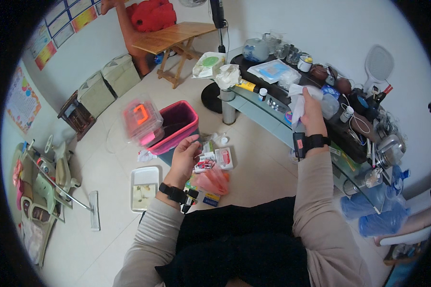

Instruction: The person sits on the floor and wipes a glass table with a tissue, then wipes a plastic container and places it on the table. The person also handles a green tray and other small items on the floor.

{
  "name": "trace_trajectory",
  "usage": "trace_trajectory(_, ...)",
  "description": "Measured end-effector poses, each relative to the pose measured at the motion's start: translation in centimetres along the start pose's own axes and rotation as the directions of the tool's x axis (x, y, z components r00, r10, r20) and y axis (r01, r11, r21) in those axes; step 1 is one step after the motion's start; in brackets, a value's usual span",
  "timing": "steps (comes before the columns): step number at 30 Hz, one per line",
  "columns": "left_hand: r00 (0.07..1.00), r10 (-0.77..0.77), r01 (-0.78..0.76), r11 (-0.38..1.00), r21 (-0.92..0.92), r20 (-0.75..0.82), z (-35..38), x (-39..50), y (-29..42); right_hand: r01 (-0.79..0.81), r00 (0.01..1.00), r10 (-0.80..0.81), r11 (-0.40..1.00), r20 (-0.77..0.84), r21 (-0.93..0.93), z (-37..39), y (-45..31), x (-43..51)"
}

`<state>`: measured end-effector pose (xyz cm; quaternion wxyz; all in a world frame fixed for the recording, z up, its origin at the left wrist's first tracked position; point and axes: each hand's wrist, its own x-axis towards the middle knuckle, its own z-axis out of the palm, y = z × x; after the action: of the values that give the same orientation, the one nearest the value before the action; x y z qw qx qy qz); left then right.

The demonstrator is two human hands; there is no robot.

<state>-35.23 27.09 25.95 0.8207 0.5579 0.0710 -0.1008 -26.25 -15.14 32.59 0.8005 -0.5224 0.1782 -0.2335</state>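
My right hand [311,113] grips a crumpled white tissue or wipe [296,104] over the front edge of the glass table [262,116]. My left hand [184,158] hovers by the near rim of a bin [191,111] with a pink rim. Its fingers are loosely curled and partly apart, with nothing seen in them. A clear lidded box [140,120] with an orange handle stands against the bin's left side. Small boxes and a pink plastic bag [215,181] lie on the floor below my left hand. A white tray [145,175] sits left of it.
Cluttering the glass table are a wipes pack [210,64], a yellow tube [248,85], a small white-capped bottle [262,94] and glass cups. Blue water jugs [382,222] stand below right. A floor squeegee [94,211] and a wooden folding table [176,36] are farther off.
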Motion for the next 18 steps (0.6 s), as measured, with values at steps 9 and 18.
trace_trajectory(9, 0.921, 0.065, -0.194, 0.931, -0.308, -0.383, -4.1, 2.8, -0.3, 0.341, 0.845, -0.491, 0.8, -0.212, -0.494, 1.3, 0.8, -0.1)
trace_trajectory(18, 0.856, 0.119, -0.386, 0.795, -0.468, -0.503, -13.1, 6.1, 2.1, 0.534, 0.77, -0.634, 0.702, -0.072, -0.471, 0.8, -2.3, -3.3)
